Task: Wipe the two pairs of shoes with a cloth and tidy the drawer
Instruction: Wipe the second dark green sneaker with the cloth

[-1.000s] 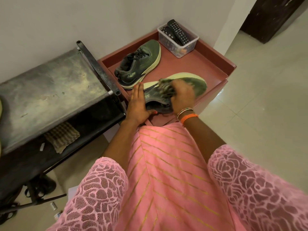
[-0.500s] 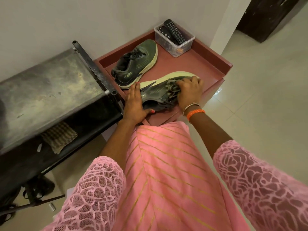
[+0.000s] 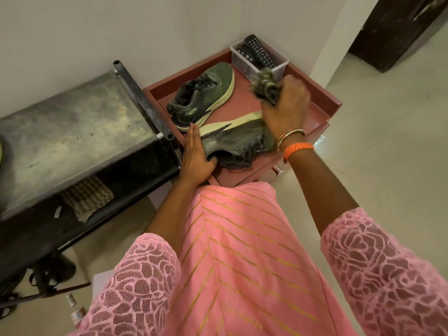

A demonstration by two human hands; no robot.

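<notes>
Two dark green sneakers with pale soles lie on the red-brown drawer unit's top. The far sneaker rests upright near the wall. The near sneaker lies on its side, sole facing away. My left hand holds its heel end, fingers straight along the sole and thumb tucked into the opening. My right hand is raised above the toe end and grips a bunched grey-green cloth, clear of the shoe.
A clear plastic box with remote controls stands at the unit's back corner. A worn metal rack stands to the left, with a checked cloth on its lower shelf and dark footwear beneath. Pale tiled floor lies to the right.
My right hand has lifted off the near sneaker's toe with the cloth and moved up and back toward the plastic box. My left hand stays on the heel.
</notes>
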